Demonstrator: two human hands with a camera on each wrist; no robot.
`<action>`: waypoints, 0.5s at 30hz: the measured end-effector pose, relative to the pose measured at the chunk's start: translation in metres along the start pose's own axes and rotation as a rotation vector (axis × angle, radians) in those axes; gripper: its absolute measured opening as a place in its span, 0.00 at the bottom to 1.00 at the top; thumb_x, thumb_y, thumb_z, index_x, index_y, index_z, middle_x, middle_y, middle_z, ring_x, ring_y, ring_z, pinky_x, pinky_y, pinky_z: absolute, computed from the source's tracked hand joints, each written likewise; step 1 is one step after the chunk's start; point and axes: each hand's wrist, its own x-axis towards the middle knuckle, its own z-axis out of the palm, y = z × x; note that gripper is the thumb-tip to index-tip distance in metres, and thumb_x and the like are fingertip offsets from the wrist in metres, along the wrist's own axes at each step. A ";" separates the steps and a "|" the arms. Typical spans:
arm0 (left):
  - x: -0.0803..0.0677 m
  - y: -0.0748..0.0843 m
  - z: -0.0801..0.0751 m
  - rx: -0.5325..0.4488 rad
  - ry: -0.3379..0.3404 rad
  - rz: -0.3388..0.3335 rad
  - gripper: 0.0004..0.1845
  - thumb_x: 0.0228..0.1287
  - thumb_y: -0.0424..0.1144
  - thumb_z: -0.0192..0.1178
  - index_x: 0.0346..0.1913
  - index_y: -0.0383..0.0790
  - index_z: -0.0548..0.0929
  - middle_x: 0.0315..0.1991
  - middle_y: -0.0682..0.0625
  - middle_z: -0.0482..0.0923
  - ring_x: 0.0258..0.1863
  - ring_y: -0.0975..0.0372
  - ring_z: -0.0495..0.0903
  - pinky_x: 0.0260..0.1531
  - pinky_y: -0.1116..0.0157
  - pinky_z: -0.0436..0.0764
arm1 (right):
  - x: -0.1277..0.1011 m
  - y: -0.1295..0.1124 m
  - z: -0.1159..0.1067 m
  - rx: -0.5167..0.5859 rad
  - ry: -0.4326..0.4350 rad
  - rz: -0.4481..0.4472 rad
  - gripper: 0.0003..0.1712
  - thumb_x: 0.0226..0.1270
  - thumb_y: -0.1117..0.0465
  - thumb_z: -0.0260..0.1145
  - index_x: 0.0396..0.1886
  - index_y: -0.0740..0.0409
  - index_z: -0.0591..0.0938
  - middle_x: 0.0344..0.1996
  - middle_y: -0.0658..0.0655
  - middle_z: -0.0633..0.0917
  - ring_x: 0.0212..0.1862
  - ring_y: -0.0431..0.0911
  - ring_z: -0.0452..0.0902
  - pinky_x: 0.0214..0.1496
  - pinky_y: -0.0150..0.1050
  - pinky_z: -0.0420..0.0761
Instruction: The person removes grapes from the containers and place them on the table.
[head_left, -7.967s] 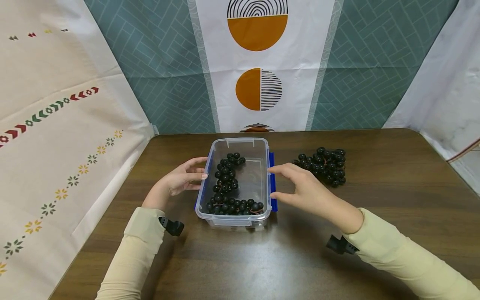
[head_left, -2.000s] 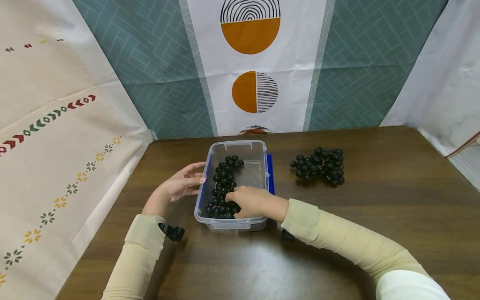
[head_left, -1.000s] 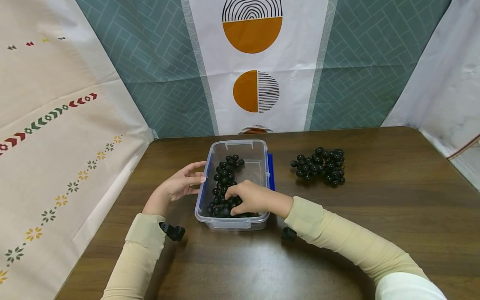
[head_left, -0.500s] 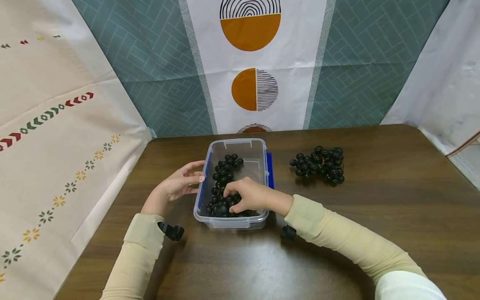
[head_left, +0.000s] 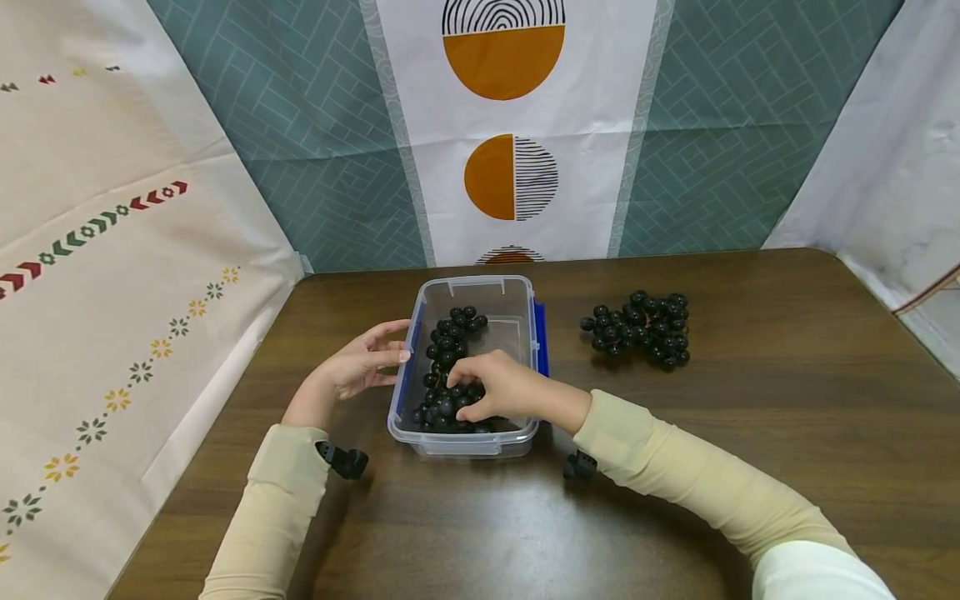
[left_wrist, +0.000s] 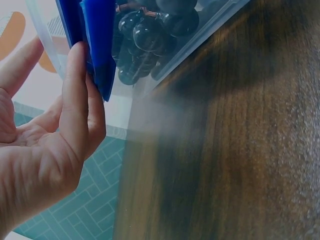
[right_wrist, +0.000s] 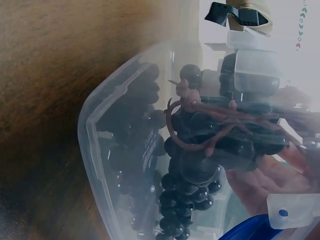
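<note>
The right hand [head_left: 504, 390] reaches into the clear box [head_left: 465, 437], fingers curled round the dark grapes [head_left: 448, 367] lying inside; the left hand [head_left: 358, 367], fingers straight, presses the box's left wall, apparently steadying it; more grapes [head_left: 639, 329] lie right of the box.

The clear plastic rectangular container [head_left: 517, 287] looks smooth, with glossy blue plastic clips [left_wrist: 95, 42]. The round dark grapes [head_left: 452, 342] shine. The dark wood-grain counter [head_left: 712, 417] has a slight sheen.

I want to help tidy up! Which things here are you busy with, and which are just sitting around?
In use:
- clear box, steadied by the left hand
- grape bunch in the box, gripped by the right hand

Just lying about:
- second grape bunch on the table
- patterned cloths behind
</note>
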 end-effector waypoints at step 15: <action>0.000 0.001 0.000 -0.002 -0.006 0.004 0.38 0.68 0.31 0.55 0.75 0.44 0.48 0.61 0.37 0.64 0.42 0.64 0.81 0.46 0.60 0.81 | -0.003 -0.002 -0.004 -0.003 0.088 -0.042 0.19 0.55 0.60 0.73 0.47 0.57 0.81 0.42 0.54 0.85 0.45 0.44 0.80 0.50 0.37 0.79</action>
